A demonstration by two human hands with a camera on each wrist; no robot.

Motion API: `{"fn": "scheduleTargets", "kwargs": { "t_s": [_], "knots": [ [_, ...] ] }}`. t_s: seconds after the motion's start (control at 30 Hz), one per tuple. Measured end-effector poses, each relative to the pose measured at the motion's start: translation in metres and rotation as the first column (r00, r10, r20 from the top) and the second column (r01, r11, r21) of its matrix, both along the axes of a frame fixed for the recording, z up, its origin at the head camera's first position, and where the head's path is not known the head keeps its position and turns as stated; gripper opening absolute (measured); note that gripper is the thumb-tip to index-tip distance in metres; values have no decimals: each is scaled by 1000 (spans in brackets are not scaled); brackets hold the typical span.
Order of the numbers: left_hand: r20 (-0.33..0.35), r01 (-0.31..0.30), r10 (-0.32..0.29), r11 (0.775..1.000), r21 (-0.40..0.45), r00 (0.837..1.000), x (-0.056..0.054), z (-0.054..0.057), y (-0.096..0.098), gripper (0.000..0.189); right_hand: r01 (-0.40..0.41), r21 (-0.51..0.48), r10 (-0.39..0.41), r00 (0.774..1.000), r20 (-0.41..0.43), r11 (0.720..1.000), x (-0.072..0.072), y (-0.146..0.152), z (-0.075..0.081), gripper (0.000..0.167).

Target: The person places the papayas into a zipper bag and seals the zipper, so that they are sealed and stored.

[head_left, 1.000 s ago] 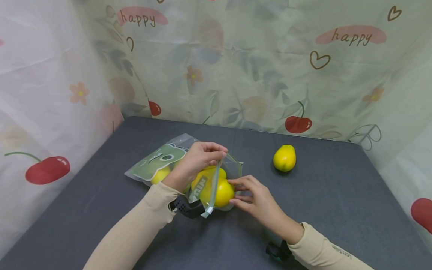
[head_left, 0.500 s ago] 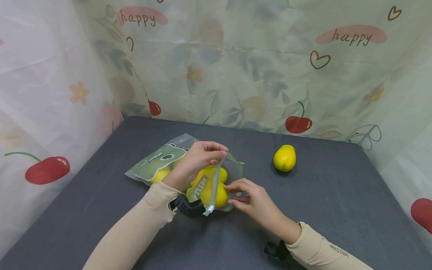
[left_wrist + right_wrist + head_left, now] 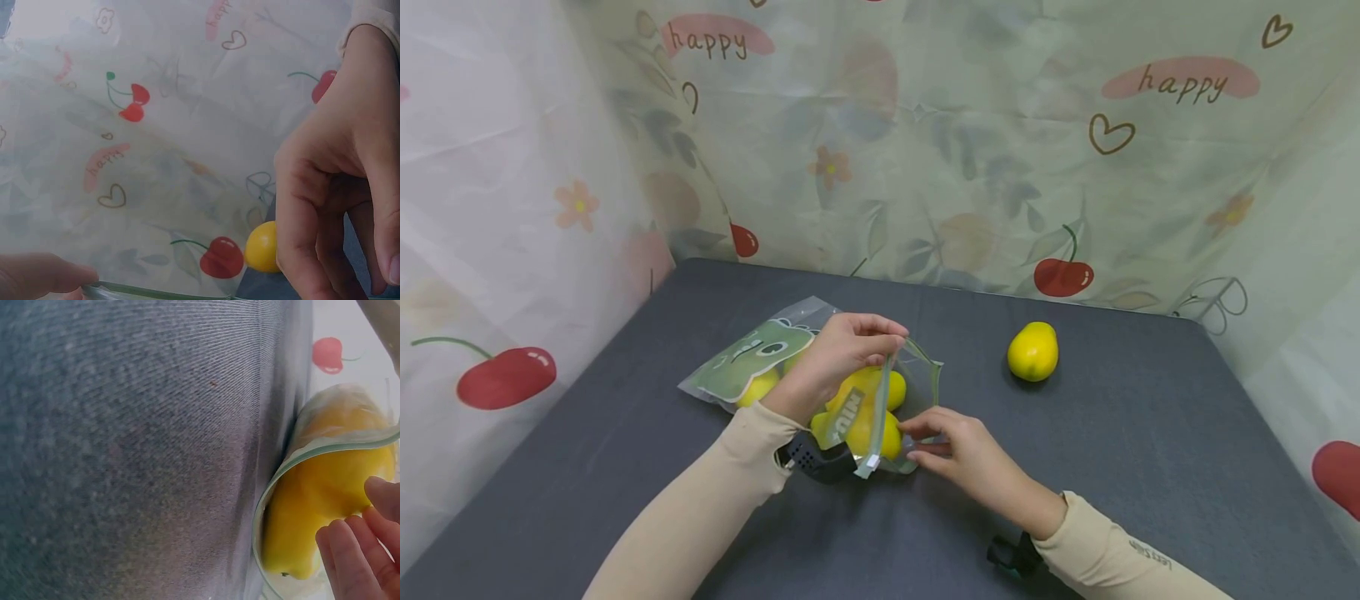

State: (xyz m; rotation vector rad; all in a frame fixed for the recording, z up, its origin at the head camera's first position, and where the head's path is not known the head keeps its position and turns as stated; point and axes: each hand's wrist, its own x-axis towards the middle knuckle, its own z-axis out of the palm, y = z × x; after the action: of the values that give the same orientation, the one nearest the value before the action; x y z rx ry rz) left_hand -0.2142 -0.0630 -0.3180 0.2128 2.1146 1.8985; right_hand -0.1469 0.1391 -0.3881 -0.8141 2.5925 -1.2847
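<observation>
Head view, my left hand pinching a clear bag by its rim, my right hand slightly spread at its mouth, yellow fruits inside, one loose yellow fruit farther back on the dark table.

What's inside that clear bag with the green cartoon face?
Inside the bag are several yellow fruits, visible through its clear parts. The left hand and green print partly cover it, so their exact count can't be told.
</observation>
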Motion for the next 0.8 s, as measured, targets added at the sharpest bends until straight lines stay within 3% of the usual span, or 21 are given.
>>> {"fn": "scheduleTargets", "kwargs": {
  "t_s": [0.8],
  "knots": [
    [0, -6, 6, 1000, -10, 1000, 1, -3, 0, 24, -32, 73, 31, 999, 23, 997, -7, 1, -10, 29]
  ]
}}
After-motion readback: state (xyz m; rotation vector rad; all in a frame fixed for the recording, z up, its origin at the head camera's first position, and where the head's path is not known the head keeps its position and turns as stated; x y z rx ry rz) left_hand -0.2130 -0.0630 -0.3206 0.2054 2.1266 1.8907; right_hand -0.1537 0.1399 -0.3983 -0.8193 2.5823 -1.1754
